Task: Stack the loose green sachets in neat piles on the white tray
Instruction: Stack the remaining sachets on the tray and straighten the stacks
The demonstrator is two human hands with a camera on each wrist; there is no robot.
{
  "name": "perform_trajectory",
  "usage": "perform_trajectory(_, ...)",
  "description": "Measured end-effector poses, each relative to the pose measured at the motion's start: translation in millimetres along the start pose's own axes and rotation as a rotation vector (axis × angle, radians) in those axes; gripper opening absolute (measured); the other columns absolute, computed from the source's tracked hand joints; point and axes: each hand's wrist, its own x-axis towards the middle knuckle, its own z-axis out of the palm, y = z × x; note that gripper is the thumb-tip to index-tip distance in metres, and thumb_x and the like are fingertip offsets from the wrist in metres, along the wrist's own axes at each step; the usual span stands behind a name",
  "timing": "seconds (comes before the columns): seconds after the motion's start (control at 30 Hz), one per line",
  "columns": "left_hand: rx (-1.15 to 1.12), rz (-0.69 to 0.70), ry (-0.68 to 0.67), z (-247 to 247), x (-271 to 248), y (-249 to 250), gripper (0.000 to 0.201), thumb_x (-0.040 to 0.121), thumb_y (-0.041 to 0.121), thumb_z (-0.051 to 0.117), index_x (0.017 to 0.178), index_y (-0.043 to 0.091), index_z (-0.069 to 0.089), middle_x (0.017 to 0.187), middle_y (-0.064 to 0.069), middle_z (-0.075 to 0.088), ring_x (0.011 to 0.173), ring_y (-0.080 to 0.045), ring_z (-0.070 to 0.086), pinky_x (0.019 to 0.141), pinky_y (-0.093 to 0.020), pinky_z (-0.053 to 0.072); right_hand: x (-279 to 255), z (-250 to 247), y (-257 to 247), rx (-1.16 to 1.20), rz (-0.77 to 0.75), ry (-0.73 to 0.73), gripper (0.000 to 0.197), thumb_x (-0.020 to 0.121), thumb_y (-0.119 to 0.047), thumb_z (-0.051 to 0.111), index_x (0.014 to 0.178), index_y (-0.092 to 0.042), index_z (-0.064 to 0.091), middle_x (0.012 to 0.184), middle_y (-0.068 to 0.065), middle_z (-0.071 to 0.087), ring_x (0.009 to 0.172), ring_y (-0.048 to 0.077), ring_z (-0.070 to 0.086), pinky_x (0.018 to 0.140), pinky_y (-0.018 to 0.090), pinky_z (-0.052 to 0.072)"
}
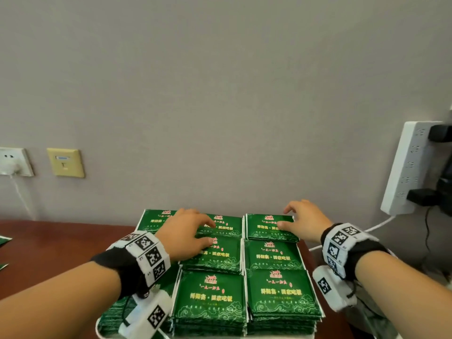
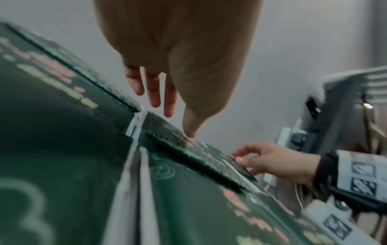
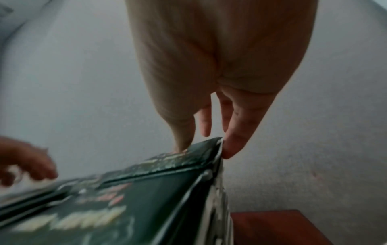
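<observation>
Green sachets [image 1: 210, 297] stand in several neat piles in a grid on the white tray [image 1: 97, 325]. My right hand [image 1: 300, 223] grips a thin bundle of sachets [image 1: 269, 226] on top of the far right pile, with the thumb on top and the fingers curled over the far edge. In the right wrist view that bundle [image 3: 188, 159] sits slightly raised above the pile. My left hand [image 1: 188, 231] lies open over the far middle piles, fingers spread and tips touching the tops. In the left wrist view its thumb [image 2: 190, 127] touches a sachet top.
The tray stands on a brown table [image 1: 49, 253] against a grey wall. A few loose green sachets [image 1: 3, 239] lie at the table's left edge. A white power strip [image 1: 406, 167] with black plugs and cables hangs on the right. Wall sockets [image 1: 14, 161] sit at the left.
</observation>
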Motion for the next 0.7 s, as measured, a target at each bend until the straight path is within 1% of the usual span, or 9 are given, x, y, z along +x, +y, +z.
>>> perform_trajectory(0.03,0.063,0.042,-0.014,-1.6,-3.2,3.5,0.042,0.088,0.057,0.062,0.127,0.043,0.058,0.131,0.012,0.054,0.126,-0.011,0.044,0.111,-0.041,0.038,-2.9,1.6,-1.4,0.001,-0.011,-0.005,0.049,0.089,-0.049,0.07,0.127,-0.022,0.056,0.13,0.004,0.048,0.115,0.02,0.053,0.097,0.031,0.044)
perform_trajectory(0.1,0.163,0.116,-0.085,-5.3,-9.0,11.5,0.05,0.083,0.069,0.057,0.127,0.044,0.057,0.133,0.014,0.049,0.126,-0.01,0.04,0.109,-0.04,0.037,-8.7,2.2,-5.2,0.012,-0.036,-0.028,0.052,0.087,-0.051,0.072,0.128,-0.024,0.055,0.126,0.001,0.046,0.11,0.017,0.05,0.093,0.029,0.044)
perform_trajectory(0.17,0.232,0.146,-0.158,-6.7,-12.1,18.5,0.06,0.078,0.073,0.059,0.13,0.043,0.055,0.136,0.015,0.046,0.127,-0.01,0.038,0.109,-0.04,0.038,-12.9,2.5,-8.7,-0.01,-0.055,-0.059,0.057,0.083,-0.052,0.075,0.13,-0.025,0.054,0.124,0.0,0.046,0.111,0.017,0.05,0.094,0.03,0.044)
perform_trajectory(0.23,0.241,0.145,-0.193,-5.1,-13.0,22.5,0.067,0.076,0.071,0.063,0.134,0.041,0.052,0.139,0.014,0.044,0.129,-0.011,0.038,0.108,-0.042,0.04,-15.9,4.1,-11.9,-0.048,-0.062,-0.078,0.062,0.082,-0.052,0.076,0.133,-0.026,0.054,0.122,-0.002,0.045,0.114,0.017,0.051,0.098,0.032,0.045)
perform_trajectory(0.27,0.231,0.138,-0.203,-3.7,-13.0,23.2,0.068,0.076,0.069,0.065,0.136,0.04,0.051,0.14,0.013,0.044,0.13,-0.011,0.039,0.108,-0.043,0.041,-16.8,5.1,-13.1,-0.065,-0.063,-0.086,0.061,0.082,-0.052,0.076,0.134,-0.027,0.053,0.121,-0.003,0.045,0.113,0.017,0.051,0.099,0.032,0.046)
perform_trajectory(0.4,0.189,0.115,-0.206,0.6,-12.8,23.6,0.062,0.08,0.061,0.068,0.135,0.038,0.052,0.141,0.011,0.046,0.13,-0.013,0.043,0.106,-0.042,0.045,-18.8,6.6,-15.9,-0.111,-0.074,-0.108,0.054,0.085,-0.05,0.074,0.131,-0.029,0.055,0.123,-0.002,0.05,0.111,0.017,0.053,0.098,0.033,0.047)
perform_trajectory(0.53,0.172,0.123,-0.204,1.6,-13.7,22.7,0.06,0.081,0.061,0.068,0.134,0.039,0.053,0.142,0.013,0.046,0.13,-0.012,0.044,0.106,-0.042,0.045,-21.0,3.9,-14.3,-0.123,-0.077,-0.1,0.052,0.087,-0.046,0.073,0.132,-0.027,0.055,0.129,0.001,0.052,0.116,0.019,0.053,0.099,0.032,0.045)
perform_trajectory(0.6,0.152,0.158,-0.193,0.0,-18.1,23.3,0.059,0.082,0.06,0.068,0.135,0.04,0.052,0.145,0.015,0.045,0.133,-0.011,0.042,0.109,-0.042,0.043,-26.2,2.5,-15.4,-0.102,-0.085,-0.086,0.056,0.087,-0.045,0.074,0.135,-0.025,0.053,0.132,0.001,0.052,0.12,0.019,0.052,0.102,0.033,0.045)
perform_trajectory(0.7,0.111,0.232,-0.166,-8.1,-32.5,26.3,0.059,0.085,0.056,0.067,0.139,0.038,0.05,0.152,0.015,0.039,0.139,-0.009,0.038,0.117,-0.038,0.034,-43.1,-1.2,-20.6,-0.085,-0.117,-0.038,0.058,0.086,-0.045,0.075,0.135,-0.023,0.053,0.135,0.002,0.051,0.125,0.021,0.05,0.106,0.036,0.042)
